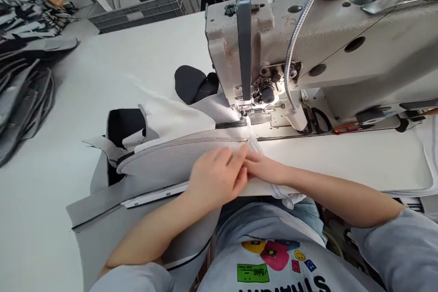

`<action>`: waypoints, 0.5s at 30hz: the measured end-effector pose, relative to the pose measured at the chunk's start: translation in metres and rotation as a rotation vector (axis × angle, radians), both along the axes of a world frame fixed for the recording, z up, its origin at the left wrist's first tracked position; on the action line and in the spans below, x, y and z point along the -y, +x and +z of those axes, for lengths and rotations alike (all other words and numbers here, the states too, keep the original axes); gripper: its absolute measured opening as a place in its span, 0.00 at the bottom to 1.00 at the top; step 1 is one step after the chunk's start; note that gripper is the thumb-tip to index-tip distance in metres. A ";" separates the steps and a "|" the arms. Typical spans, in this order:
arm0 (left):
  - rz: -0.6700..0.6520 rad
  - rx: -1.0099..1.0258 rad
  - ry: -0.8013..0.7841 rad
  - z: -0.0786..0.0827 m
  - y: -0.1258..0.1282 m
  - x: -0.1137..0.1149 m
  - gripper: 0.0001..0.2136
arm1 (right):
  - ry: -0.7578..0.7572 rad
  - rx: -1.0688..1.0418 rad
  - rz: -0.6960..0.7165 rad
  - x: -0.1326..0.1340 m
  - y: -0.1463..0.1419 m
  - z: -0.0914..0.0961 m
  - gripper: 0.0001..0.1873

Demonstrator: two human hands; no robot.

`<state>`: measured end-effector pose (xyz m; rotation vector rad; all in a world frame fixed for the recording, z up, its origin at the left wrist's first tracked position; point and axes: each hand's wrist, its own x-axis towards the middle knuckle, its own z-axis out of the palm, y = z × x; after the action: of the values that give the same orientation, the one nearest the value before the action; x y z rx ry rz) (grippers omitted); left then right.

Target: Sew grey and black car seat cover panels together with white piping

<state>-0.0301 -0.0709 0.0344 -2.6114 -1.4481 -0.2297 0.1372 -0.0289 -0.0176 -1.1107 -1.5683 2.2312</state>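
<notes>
A sewn grey fabric cover [185,150] with a curved, double-stitched edge lies partly under the sewing machine's needle area [244,112]. My left hand [219,175] rests on its right end, fingers bent and closed on the fabric edge. Right beside it, my right hand [263,168] pinches the same corner, its fingertips partly hidden behind the left hand. A white strip [253,139] runs from the presser foot down past my right fingers and hangs over the table's front edge. A black zipper-like band [231,124] lies at the needle.
The sewing machine [308,50] fills the upper right. Black-handled scissors [320,121] and a red-handled tool [347,128] lie under its arm. Stacked fabric pieces [27,96] sit at the left, and a grey crate [147,13] of cut parts stands behind the white table [68,146].
</notes>
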 end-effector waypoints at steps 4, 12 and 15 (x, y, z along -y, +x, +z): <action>0.108 -0.289 -0.265 -0.010 0.028 -0.003 0.32 | 0.893 0.534 0.344 -0.007 0.041 0.022 0.15; 0.204 -0.311 -0.794 -0.005 0.036 -0.027 0.35 | 1.167 0.867 0.253 -0.056 0.028 0.001 0.29; 0.185 -0.144 -0.974 -0.013 0.033 -0.033 0.35 | 1.197 0.825 0.434 -0.067 0.018 -0.008 0.29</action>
<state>0.0028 -0.0381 0.0217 -2.9913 -2.0896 0.8842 0.1556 0.0379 -0.0253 -1.3077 -2.9789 0.4567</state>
